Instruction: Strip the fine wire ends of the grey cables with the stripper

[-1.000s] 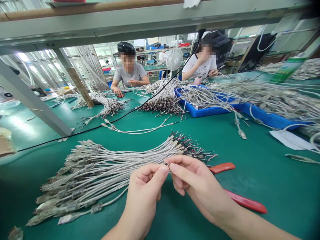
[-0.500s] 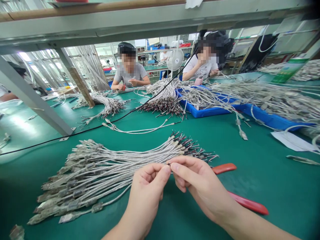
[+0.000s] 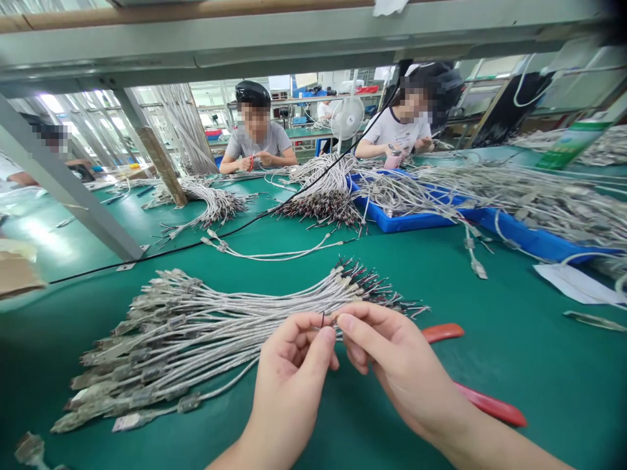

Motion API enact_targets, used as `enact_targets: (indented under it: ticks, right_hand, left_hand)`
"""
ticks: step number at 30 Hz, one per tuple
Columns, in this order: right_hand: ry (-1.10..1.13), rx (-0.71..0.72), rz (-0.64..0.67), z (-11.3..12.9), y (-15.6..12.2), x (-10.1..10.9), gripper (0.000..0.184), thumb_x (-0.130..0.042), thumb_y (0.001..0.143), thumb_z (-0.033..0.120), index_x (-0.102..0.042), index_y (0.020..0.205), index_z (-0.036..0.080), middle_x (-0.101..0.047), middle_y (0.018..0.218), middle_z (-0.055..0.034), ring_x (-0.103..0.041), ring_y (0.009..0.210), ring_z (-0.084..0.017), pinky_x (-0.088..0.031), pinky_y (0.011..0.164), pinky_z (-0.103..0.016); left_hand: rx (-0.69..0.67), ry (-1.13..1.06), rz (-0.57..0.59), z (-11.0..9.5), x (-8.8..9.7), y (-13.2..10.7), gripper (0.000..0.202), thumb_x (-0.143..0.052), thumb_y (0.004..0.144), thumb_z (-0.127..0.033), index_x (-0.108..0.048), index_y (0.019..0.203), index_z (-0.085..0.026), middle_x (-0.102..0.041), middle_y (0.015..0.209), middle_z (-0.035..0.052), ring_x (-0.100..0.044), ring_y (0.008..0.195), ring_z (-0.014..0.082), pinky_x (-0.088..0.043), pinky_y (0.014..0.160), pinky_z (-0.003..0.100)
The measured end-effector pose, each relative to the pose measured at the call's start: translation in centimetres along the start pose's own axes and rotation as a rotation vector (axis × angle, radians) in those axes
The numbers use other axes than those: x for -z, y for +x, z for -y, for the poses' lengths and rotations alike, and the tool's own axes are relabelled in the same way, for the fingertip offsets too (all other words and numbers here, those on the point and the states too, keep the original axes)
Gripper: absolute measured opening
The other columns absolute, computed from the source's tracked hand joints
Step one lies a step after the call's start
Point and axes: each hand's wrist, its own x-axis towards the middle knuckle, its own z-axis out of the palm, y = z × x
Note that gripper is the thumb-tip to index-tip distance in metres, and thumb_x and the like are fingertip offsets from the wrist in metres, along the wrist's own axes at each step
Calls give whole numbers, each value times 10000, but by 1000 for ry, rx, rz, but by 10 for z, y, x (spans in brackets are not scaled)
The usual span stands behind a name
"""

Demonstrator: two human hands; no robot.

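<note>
- Fingertips (image 3: 327, 338) of both hands are pressing together in the head view. I am seeing the left hand (image 3: 289, 378) and the right hand (image 3: 399, 369) meeting thumb to forefinger low in the middle, pinching a wire end (image 3: 322, 318) that is sticking up thin and dark between them.
- The remaining fingers of each hand are curling inward rather than spreading.
- The wire end is sitting just in front of the cable bundle (image 3: 210, 326), at its stripped, dark-tipped side. I cannot tell which cable it is coming from.
- The cable bundle is lying fanned across the green table (image 3: 514, 346), with its connector plugs pointing toward the near left.
- Red-handled pliers (image 3: 484, 405) are lying on the table beneath the right hand, which is partly hiding them.
- Farther back, blue trays (image 3: 411, 223) are holding more cables, and loose piles are spreading around them.
- Across the table, a person in a grey shirt (image 3: 259, 140) and a person in a white shirt (image 3: 394, 130) are sitting, with a small white fan (image 3: 347, 117) standing between them.
</note>
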Motion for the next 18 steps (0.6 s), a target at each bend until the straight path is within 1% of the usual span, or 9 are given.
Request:
enact_targets:
  ticks: [3, 8, 11, 14, 16, 18]
  right_hand:
    - [-8, -3, -12, 1, 0, -1, 231, -758, 773, 391, -702, 796, 168, -505, 512, 36, -410, 486, -115, -331, 460, -234]
    - [-30, -27, -22, 1, -2, -2, 256, -746, 783, 420, -687, 798, 172, -491, 506, 39, -408, 488, -120, -322, 473, -244]
    - [-45, -14, -11, -4, -2, -3, 254, -727, 805, 420, -669, 799, 172, -475, 505, 44, -393, 495, -118, -320, 482, -243]
    - [-59, -11, 16, -5, 1, -2, 245, -709, 825, 404, -652, 803, 166, -467, 513, 46, -384, 503, -116, -323, 488, -243]
    - [-68, -6, 20, 3, 5, 1, 237, -683, 849, 400, -649, 828, 166, -474, 528, 42, -397, 508, -118, -332, 493, -246]
    - [-103, 28, 22, 19, 10, 7, 225, -657, 872, 398, -654, 867, 173, -483, 543, 39, -410, 511, -120, -341, 497, -249]
  left_hand:
    - [0, 17, -39, -2, -1, 0, 202, -723, 788, -331, -648, 786, -144, -562, 578, -23, -495, 533, 75, -411, 505, 147]
    - [24, 2, -66, -4, -2, 0, 223, -736, 766, -346, -647, 763, -142, -527, 533, -30, -471, 501, 76, -383, 474, 153]
    - [13, -4, -79, -5, -1, 1, 259, -754, 742, -378, -652, 759, -141, -512, 530, -34, -422, 477, 63, -338, 440, 148]
    - [10, -12, -109, -6, 0, 3, 320, -783, 698, -426, -661, 746, -135, -484, 521, -43, -335, 439, 41, -250, 387, 143]
    - [40, -23, -134, -7, 0, 5, 360, -803, 667, -453, -667, 745, -129, -449, 504, -53, -295, 424, 32, -211, 373, 146]
    - [72, -36, -154, -7, 1, 6, 396, -818, 641, -472, -672, 766, -126, -415, 498, -66, -274, 420, 26, -199, 375, 145]
